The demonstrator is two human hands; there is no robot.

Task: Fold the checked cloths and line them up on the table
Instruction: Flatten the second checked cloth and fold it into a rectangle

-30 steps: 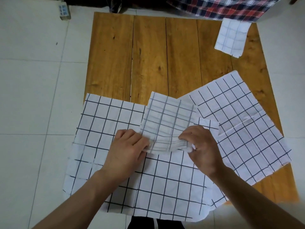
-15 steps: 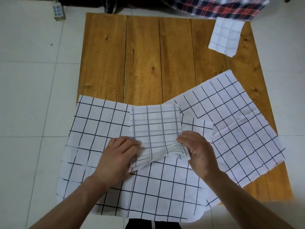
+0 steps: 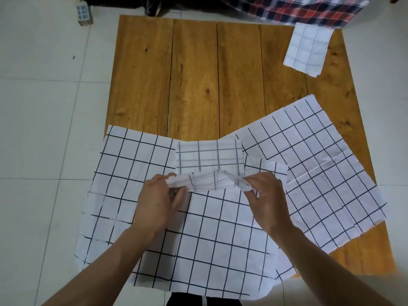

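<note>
A small, partly folded checked cloth [image 3: 209, 159] lies on top of a big flat checked cloth [image 3: 136, 173] at the near side of the wooden table [image 3: 194, 74]. My left hand [image 3: 157, 200] pinches its near-left corner and my right hand [image 3: 266, 200] pinches its near-right corner, with that near edge lifted and curling over. A second flat checked cloth [image 3: 320, 168] lies spread to the right, partly under the big one. A folded checked cloth [image 3: 308, 48] rests at the far right corner of the table.
Red, navy and white plaid fabric [image 3: 298, 8] lies beyond the table's far right edge. A small box [image 3: 83, 13] sits on the white tiled floor at the far left. Both flat cloths hang over the table's near edge.
Both hands raised the small cloth's near edge off the big cloth and brought it over toward the far edge, so the small cloth looks shorter now. It also squared up to the table.
</note>
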